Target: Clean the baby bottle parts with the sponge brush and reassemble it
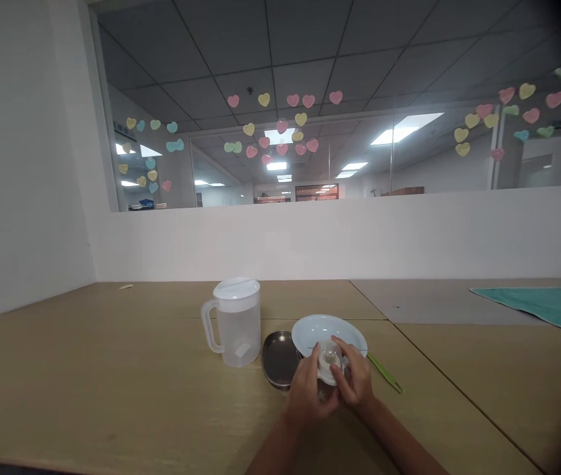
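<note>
Both hands are together in front of the light blue bowl [310,328], on a small round white and clear plastic piece [329,359]. My left hand [305,389] closes round its left side, with the fingers partly hidden. From the right, my right hand [358,379] grips the same piece, its thumb on the near face. The exact kind of the piece is too small to make out. Behind the hands, a thin tool with a green handle [387,375] lies by the bowl's right rim. A shallow metal dish [279,359] sits just left of the hands.
A translucent pitcher [239,333] with a white lid stands upright left of the dish, a small white piece visible through its lower wall. A teal cloth [552,307] lies at the far right of the wooden table [112,376]. A low wall with a window runs behind.
</note>
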Motion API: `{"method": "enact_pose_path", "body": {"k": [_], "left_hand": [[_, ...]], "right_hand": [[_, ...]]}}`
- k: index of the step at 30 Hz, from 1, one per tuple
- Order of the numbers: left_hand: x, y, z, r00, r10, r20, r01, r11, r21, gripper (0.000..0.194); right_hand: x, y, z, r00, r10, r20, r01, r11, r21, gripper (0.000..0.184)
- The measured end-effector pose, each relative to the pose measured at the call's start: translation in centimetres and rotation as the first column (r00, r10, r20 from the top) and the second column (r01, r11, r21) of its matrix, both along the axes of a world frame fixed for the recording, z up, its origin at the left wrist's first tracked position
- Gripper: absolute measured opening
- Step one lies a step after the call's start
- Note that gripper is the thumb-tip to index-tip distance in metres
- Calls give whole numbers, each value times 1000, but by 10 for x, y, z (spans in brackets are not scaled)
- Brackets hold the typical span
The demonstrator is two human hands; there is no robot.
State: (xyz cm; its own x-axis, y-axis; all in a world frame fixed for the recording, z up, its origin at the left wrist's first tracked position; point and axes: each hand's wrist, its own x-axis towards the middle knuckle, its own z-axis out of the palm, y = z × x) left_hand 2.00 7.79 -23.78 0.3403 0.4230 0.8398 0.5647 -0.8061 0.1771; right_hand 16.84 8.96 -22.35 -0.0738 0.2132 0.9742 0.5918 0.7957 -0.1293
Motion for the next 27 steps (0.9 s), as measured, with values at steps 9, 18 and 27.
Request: {"method": "enact_pose_path", "body": {"k": [9,18,27], "left_hand": [[1,2,-1,1000,5,-14,-4,996,94,78],[1,4,-4,999,26,-46,-21,994,105,82],[2,0,-4,999,32,-18,-31,995,93,81]], "right_hand": [[1,0,0,999,37,-16,-38,999,-27,40],[0,0,-3,998,47,-52,-50,997,-59,37],[-7,-2,-3,957,156,-246,-214,949,-232,34]]}}
